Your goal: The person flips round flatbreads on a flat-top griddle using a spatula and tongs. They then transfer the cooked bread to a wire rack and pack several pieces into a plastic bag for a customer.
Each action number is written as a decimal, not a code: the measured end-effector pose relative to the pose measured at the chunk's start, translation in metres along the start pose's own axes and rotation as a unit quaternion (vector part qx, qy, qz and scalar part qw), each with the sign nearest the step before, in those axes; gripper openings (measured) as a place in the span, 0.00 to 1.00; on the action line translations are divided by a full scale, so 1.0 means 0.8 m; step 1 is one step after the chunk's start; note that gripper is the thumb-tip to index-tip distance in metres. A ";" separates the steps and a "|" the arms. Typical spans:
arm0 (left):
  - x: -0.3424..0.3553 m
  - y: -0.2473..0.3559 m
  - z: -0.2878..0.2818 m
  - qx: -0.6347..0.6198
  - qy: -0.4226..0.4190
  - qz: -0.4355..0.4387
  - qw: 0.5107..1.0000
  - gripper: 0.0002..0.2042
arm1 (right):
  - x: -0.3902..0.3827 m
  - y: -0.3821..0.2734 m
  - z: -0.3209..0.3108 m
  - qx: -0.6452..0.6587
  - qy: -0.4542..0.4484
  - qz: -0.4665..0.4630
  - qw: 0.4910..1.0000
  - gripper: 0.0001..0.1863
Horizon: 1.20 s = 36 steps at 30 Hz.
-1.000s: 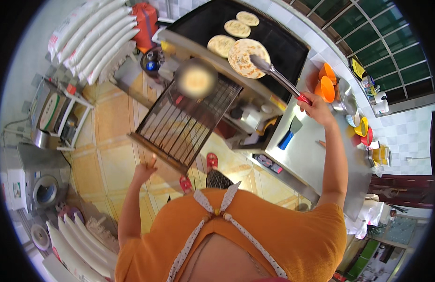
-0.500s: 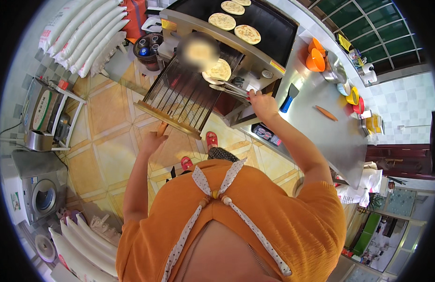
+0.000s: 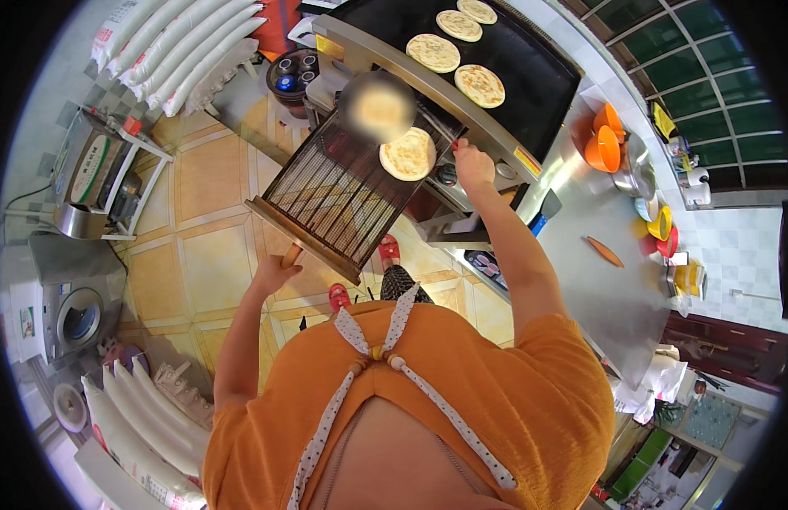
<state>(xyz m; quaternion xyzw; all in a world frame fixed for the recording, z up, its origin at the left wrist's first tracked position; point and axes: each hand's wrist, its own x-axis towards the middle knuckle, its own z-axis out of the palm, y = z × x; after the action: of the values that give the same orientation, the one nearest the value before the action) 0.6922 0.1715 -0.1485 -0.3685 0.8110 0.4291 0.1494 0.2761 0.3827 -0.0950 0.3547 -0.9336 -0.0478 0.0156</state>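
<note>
My left hand [image 3: 276,275] is closed round the wooden handle [image 3: 293,254] of a pulled-out wire rack [image 3: 321,189] below a griddle. Two flatbreads lie at the rack's far end: a pale, browned flatbread [image 3: 408,155], and beyond it a round one [image 3: 380,109] under a blurred patch. In my right hand [image 3: 475,167] is a pair of metal tongs [image 3: 440,126], gripped by its red end. The tongs point away to the far left, past the nearer flatbread; their tips are hard to make out. Several flatbreads [image 3: 433,53] rest on the black griddle [image 3: 530,93] above.
A steel counter [image 3: 602,289] on the right bears a spatula [image 3: 545,211], a wooden rolling pin [image 3: 605,252] and orange bowls [image 3: 604,151]. A scale [image 3: 486,267] sits below the counter's left edge. White sacks [image 3: 168,51] are stacked far left, and a washing machine [image 3: 76,319] stands left.
The tongs have left the nearer flatbread's edge and swung to its far side, my right hand moving farther away. The rack sits slightly farther out. The whole view has also shifted.
</note>
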 end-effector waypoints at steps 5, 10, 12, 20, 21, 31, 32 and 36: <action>-0.003 0.004 0.000 0.018 0.007 0.001 1.000 0.22 | -0.034 -0.015 -0.021 0.039 -0.030 -0.065 0.997 0.14; -0.005 0.006 0.004 0.001 0.019 -0.005 1.000 0.21 | -0.164 -0.002 -0.026 0.346 -0.099 -0.033 0.933 0.17; -0.001 0.005 0.004 0.010 0.010 -0.008 1.000 0.21 | -0.225 -0.021 -0.052 0.637 -0.388 0.199 0.636 0.16; 0.005 -0.003 0.003 0.018 0.007 -0.004 1.000 0.21 | -0.254 -0.098 -0.011 0.881 -0.358 0.249 0.182 0.16; 0.005 -0.004 0.003 0.012 0.007 -0.005 1.000 0.21 | -0.250 -0.107 -0.010 0.897 -0.335 0.247 0.153 0.15; 0.007 -0.013 0.004 0.018 0.015 0.004 1.000 0.22 | -0.158 -0.060 0.000 0.764 -0.275 0.193 0.551 0.15; 0.009 -0.009 0.005 0.017 0.005 -0.003 1.000 0.22 | -0.141 -0.051 -0.006 0.754 -0.302 0.187 0.552 0.16; 0.013 -0.018 0.013 0.000 0.016 -0.008 1.000 0.22 | -0.118 -0.012 -0.041 0.681 -0.412 0.156 0.585 0.18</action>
<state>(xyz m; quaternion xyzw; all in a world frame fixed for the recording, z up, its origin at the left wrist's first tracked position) 0.6945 0.1698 -0.1690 -0.3816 0.8105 0.4218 0.1396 0.3552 0.4358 -0.0628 0.0526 -0.6409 0.4638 -0.6095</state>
